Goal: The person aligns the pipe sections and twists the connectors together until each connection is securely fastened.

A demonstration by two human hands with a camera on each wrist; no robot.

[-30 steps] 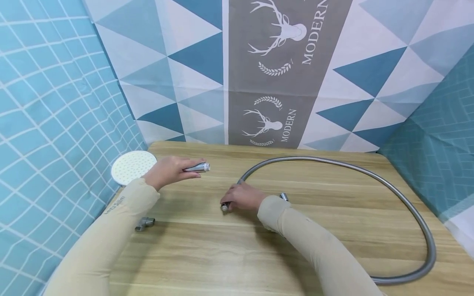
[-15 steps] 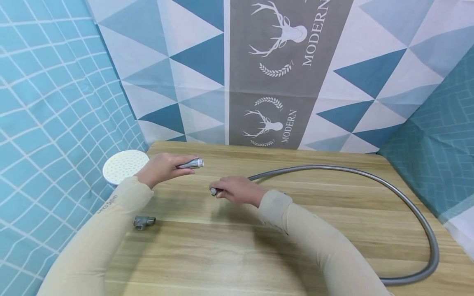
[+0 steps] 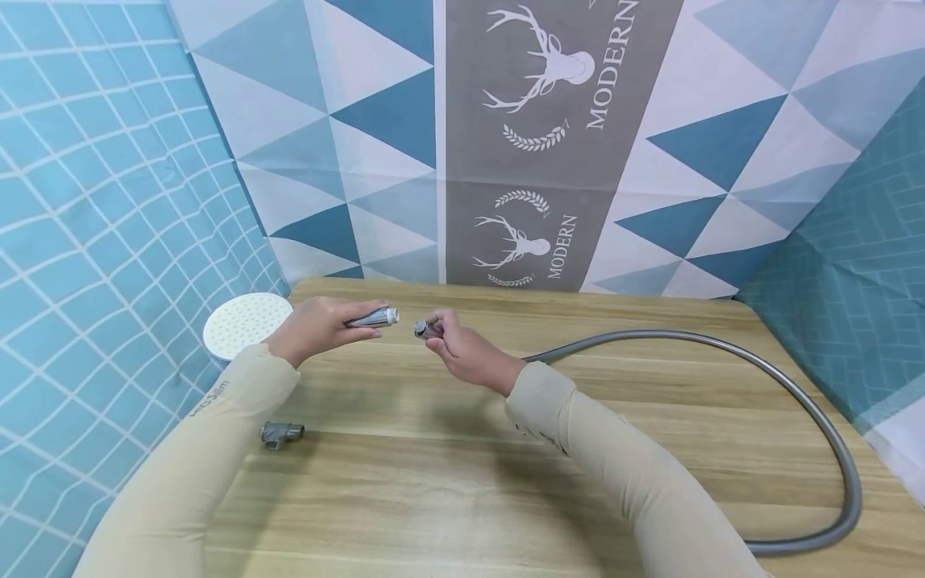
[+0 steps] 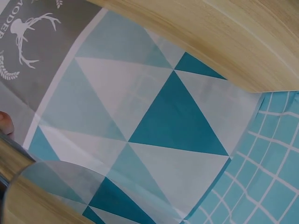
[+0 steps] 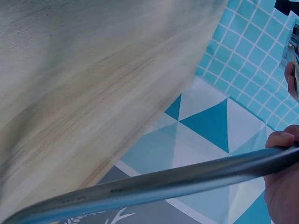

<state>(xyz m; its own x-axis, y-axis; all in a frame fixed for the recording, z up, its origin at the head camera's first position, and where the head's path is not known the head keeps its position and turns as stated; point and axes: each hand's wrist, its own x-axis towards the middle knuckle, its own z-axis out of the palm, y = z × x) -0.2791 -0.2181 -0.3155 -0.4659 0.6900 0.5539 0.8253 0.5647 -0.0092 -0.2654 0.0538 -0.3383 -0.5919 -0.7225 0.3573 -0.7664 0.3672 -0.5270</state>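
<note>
A shower head [image 3: 246, 325] with a round white nozzle face is held by its chrome handle in my left hand [image 3: 318, 325]. The handle's threaded white end points right. Across a small gap, my right hand [image 3: 470, 345] pinches the metal end nut of a shower hose [image 3: 672, 335]; nut and handle are apart. In the left wrist view the shiny back of the shower head [image 4: 51, 186] mirrors the surroundings, and just a fingertip shows. The hose [image 5: 187, 182] runs from my right hand [image 5: 282, 186] across the right wrist view.
A metal tee fitting [image 3: 280, 434] lies on the wooden table [image 3: 433, 498], below my left hand. The hose loops round the table's right side. Tile-patterned sheets [image 3: 94, 201] stand at the left and right, with a triangle-patterned sheet [image 3: 390, 136] behind.
My right hand has raised the hose end off the table to the level of the handle. My left hand has shifted slightly left with the shower head. A small fitting is now hidden by my right arm.
</note>
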